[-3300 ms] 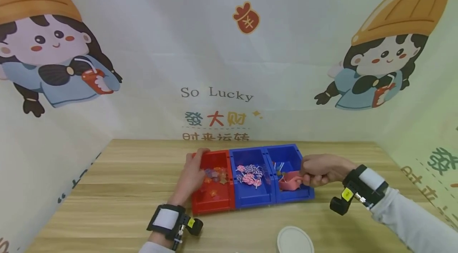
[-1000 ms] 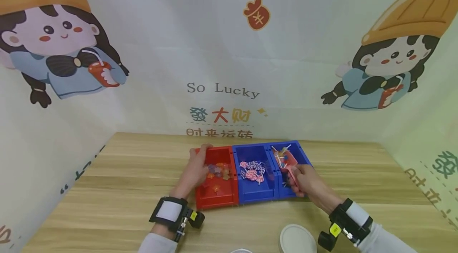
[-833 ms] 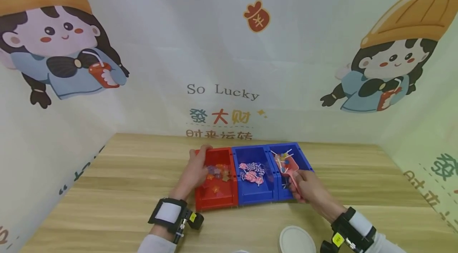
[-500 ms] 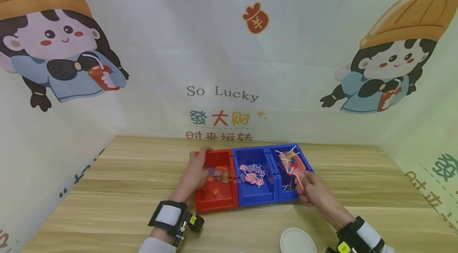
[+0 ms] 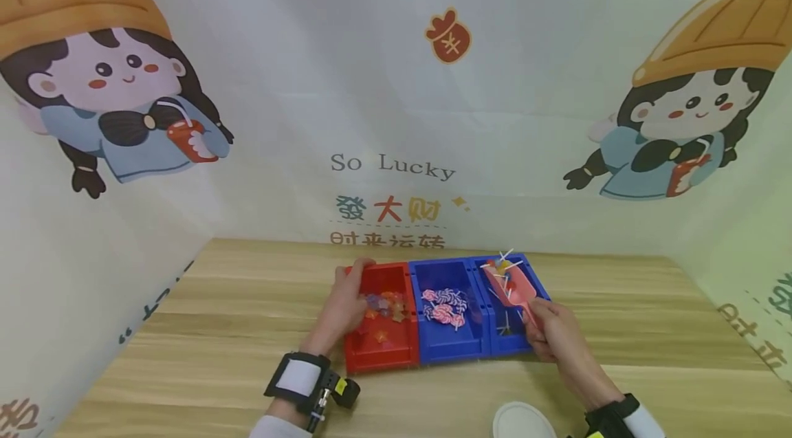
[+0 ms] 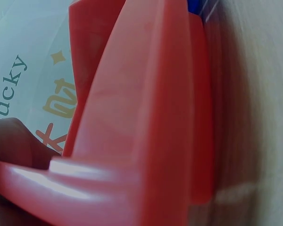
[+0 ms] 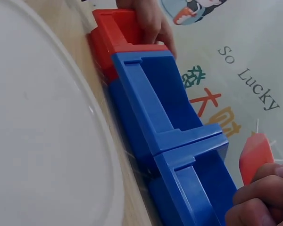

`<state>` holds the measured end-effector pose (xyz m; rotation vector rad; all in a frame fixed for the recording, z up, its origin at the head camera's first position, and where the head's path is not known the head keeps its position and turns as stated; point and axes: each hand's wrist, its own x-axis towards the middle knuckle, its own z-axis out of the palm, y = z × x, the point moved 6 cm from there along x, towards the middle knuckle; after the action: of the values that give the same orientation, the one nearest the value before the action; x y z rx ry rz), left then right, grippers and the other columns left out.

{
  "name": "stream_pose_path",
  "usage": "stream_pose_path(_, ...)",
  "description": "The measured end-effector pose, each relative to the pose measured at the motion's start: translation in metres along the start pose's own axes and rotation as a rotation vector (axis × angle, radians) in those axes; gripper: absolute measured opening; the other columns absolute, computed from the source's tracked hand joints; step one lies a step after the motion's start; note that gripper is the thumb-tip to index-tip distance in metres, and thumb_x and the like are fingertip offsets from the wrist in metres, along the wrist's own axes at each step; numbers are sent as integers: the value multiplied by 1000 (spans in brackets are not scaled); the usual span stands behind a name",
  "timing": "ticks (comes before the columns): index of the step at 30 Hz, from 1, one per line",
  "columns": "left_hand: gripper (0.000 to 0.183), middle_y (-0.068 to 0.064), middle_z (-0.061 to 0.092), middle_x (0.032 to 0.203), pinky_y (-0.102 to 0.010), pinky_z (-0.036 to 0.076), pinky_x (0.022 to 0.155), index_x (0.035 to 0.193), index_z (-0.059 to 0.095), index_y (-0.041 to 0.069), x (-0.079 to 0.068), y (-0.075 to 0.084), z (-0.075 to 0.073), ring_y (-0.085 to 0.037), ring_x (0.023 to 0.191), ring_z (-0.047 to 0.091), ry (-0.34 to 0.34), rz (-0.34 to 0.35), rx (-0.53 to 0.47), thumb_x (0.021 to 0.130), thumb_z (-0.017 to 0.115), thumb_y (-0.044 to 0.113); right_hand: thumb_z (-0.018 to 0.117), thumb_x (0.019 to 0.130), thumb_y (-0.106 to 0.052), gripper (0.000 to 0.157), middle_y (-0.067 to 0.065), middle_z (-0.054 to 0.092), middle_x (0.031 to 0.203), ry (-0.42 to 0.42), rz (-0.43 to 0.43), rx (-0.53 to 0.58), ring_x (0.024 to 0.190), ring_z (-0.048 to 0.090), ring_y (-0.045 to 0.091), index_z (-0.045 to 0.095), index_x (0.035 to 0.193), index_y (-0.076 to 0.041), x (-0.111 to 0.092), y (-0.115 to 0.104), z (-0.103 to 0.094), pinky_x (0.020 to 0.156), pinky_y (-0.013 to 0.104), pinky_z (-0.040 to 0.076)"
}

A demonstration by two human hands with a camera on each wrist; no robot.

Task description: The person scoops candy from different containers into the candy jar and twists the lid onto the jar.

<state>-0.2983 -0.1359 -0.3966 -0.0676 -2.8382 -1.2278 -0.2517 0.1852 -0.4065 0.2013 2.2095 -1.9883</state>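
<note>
While the left hand (image 5: 343, 304) steadies the red bin (image 5: 382, 359) at its far outer corner, the right hand (image 5: 553, 331) holds a pink scoop (image 5: 518, 285) over the end blue bin (image 5: 512, 344). The right hand's fingers are curled round the scoop's handle. The left hand appears to pinch the bin's rim, with red plastic between its parts in the left wrist view, though that picture is too close and dark to make out every finger.

In the scoop lies a small heap of stick lollipops (image 5: 502, 267), several white sticks poking out past its edges. A few more sit below, at the near end of the end blue bin. Swirl lollipops (image 5: 444, 309) fill part of the middle blue bin (image 5: 454, 351), and star-shaped pieces (image 5: 385, 306) lie in the red bin. The three bins stand side by side on the desk (image 5: 204, 342), with a round white lid-like object (image 5: 523, 421) nearer the person.

The step in hand looks to be bringing a scoopful clear of the end blue bin: the right wrist view shows the scoop above the rim. From here, the next move seems to call for a level scoop and a slow wrist, since the overhanging lollipops could slide off; the left hand's hold should keep the row steady.
</note>
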Motion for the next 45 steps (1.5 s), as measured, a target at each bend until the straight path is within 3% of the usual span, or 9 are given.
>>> stream_pose_path(4, 68, -23, 37, 121, -32, 48, 67, 138, 40, 14, -1, 0, 1, -32, 96, 52, 5, 9, 1, 78, 48, -16, 30, 104, -28, 37, -8, 32, 53, -21, 3, 90, 39, 27, 4, 48, 80, -7, -1, 0, -2, 39, 19, 22)
stream_pose_path(10, 66, -21, 39, 121, -37, 49, 77, 138, 40, 14, -2, 0, 0, -30, 99, 52, 9, 5, 11, 80, 49, -15, 30, 105, -26, 39, -9, 30, 53, -58, -67, 172, 38, 26, 3, 48, 76, -9, -2, -2, -2, 40, 23, 17)
stream_pose_path(18, 64, -22, 39, 123, -38, 49, 78, 138, 40, 13, -2, 1, 0, -31, 101, 52, 8, 4, 16, 81, 49, -14, 34, 104, -26, 36, -7, 35, 54, 11, -117, 68, 41, 30, 6, 50, 78, -7, -3, -5, -6, 42, 27, 17)
stream_pose_path(26, 63, -21, 39, 123, -37, 50, 77, 139, 40, 14, 0, 3, 0, -31, 101, 52, 0, 3, 26, 82, 49, -13, 36, 104, -26, 36, -7, 35, 53, -19, -143, -12, 41, 30, 7, 51, 78, -6, -8, -16, -7, 43, 31, 16)
stream_pose_path(30, 55, -21, 40, 121, -38, 49, 79, 138, 42, 13, -1, 3, -1, -30, 99, 52, 15, 31, 25, 87, 47, -8, 39, 103, -26, 34, -7, 34, 52, -78, -175, -49, 41, 31, 7, 51, 79, -6, -13, -24, -4, 41, 29, 18)
stream_pose_path(34, 42, -21, 42, 121, -42, 49, 83, 138, 43, 13, 0, 1, -1, -30, 99, 52, 23, 52, 21, 97, 47, 7, 40, 103, -26, 35, -7, 35, 52, -159, -216, -77, 41, 30, 5, 53, 77, -6, -19, -32, 1, 38, 25, 20)
stream_pose_path(38, 42, -23, 43, 125, -49, 48, 89, 141, 40, 13, 1, 0, -3, -33, 105, 51, 19, 56, 27, 100, 45, 22, 42, 102, -27, 35, -8, 37, 52, -242, -249, -127, 42, 29, 3, 55, 77, -7, -26, -41, 6, 37, 22, 20)
stream_pose_path(40, 44, -24, 42, 129, -55, 42, 96, 143, 39, 14, -1, 1, -8, -37, 113, 47, 41, 53, 53, 101, 43, 28, 43, 102, -28, 35, -8, 38, 54, -304, -255, -157, 43, 29, 3, 55, 79, -6, -30, -45, 9, 38, 21, 20)
stream_pose_path(45, 46, -24, 38, 138, -70, 14, 109, 144, 40, 12, -14, 8, -25, -40, 133, 30, 138, 98, 92, 102, 41, 31, 41, 103, -26, 35, -8, 37, 56, -489, -279, -225, 44, 28, 3, 57, 92, 3, -45, -52, 18, 37, 20, 19)
